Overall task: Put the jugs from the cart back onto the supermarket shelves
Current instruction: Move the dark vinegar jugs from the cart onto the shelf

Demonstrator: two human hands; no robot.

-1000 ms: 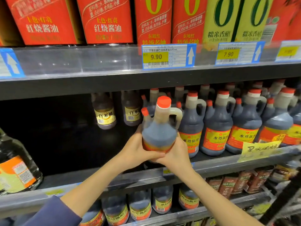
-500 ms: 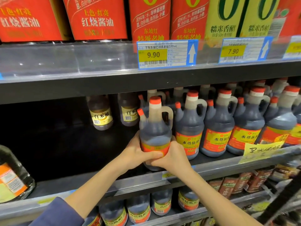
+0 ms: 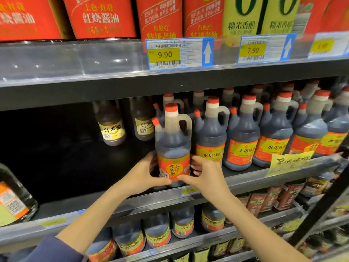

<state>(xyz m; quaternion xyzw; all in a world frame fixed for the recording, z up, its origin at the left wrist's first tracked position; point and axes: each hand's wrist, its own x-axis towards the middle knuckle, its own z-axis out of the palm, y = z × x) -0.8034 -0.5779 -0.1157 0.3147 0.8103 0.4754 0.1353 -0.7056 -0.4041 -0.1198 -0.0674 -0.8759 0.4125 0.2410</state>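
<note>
A dark vinegar jug [image 3: 172, 146] with an orange cap, a side handle and a red-and-yellow label stands upright on the middle shelf [image 3: 245, 179], at the left end of a row of matching jugs [image 3: 243, 140]. My left hand [image 3: 143, 173] grips its lower left side, thumb across the label's bottom. My right hand [image 3: 204, 175] grips the lower right side, thumb meeting the left thumb in front. The jug's base sits right behind the shelf's front lip.
Two small dark bottles [image 3: 111, 127] stand deep at the back left. A large clear jug [image 3: 13, 197] stands at the far left. Red and yellow cartons [image 3: 102, 17] fill the upper shelf above price tags [image 3: 179, 53]. More jugs [image 3: 181, 222] fill the shelf below.
The jug has gone down and back from above the shelf edge until it stands on the shelf beside the row. Both hands stayed on it and slid lower on its sides.
</note>
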